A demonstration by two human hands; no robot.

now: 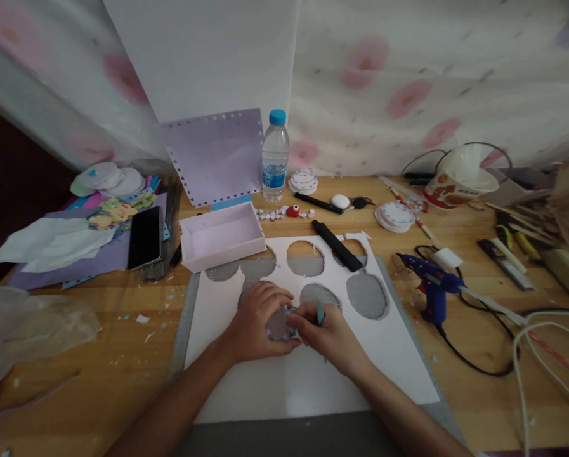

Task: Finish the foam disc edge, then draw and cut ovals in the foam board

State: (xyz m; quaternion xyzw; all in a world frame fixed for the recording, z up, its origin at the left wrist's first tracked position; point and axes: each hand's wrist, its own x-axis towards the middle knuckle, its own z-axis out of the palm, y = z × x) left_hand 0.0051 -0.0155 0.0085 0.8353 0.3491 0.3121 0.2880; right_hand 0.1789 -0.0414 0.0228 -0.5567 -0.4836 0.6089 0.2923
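Over the white sheet [246, 393] with round holes cut in it, my left hand [258, 320] curls its fingers and thumb around a small greyish round disc [277, 324]. Light bits dot the disc's rim. At the disc's right edge, my right hand [325, 333] pinches with thumb and forefinger. A teal strip [320, 313] sticks up between the right-hand fingers; its lower part is mostly hidden. Beneath the sheet lies a grey cutting mat [179, 343]. A black pen-like tool [336, 246] rests across the sheet's far edge.
An open white box [222, 235] and a water bottle [275, 158] stand beyond the sheet. On the right are a blue glue gun [431, 285] with cables, and a paper tub [460, 178]. A phone [145, 237] and a plastic bag [32, 330] lie left.
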